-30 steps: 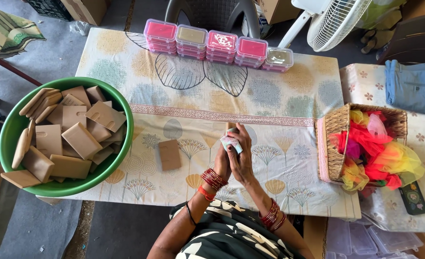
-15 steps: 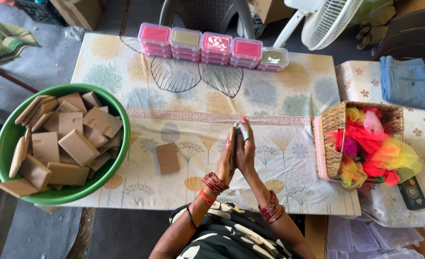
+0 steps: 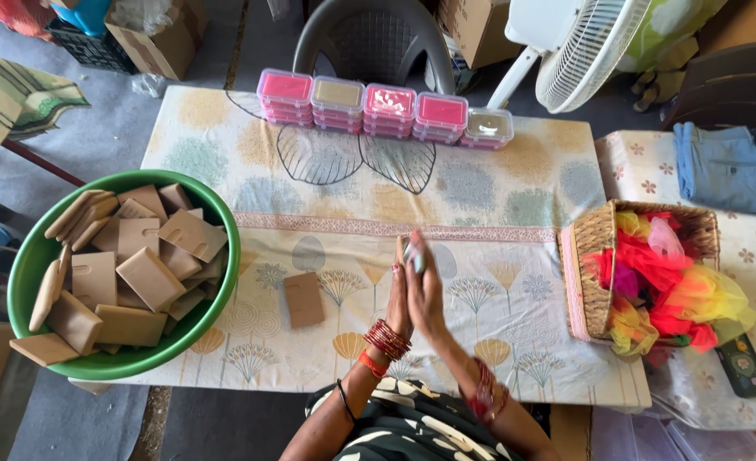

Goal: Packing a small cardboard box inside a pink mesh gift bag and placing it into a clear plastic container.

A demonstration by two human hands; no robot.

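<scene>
My left hand (image 3: 398, 294) and right hand (image 3: 425, 290) press flat together, grip clamping a small pale object (image 3: 412, 252); the brown card (image 3: 304, 300) lies at 9 o'clock, nearer my left.

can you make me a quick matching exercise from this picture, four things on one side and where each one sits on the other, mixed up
Things:
1. round green plastic basin
2. row of pink-lidded clear plastic boxes
3. woven wicker basket of bright netting
4. single flat brown card

Places:
A. far edge of the table
B. lying alone on the cloth, left of the hands
C. left end of the table, full of brown cards
D. right end of the table

Pairs: 1-C, 2-A, 3-D, 4-B
</scene>
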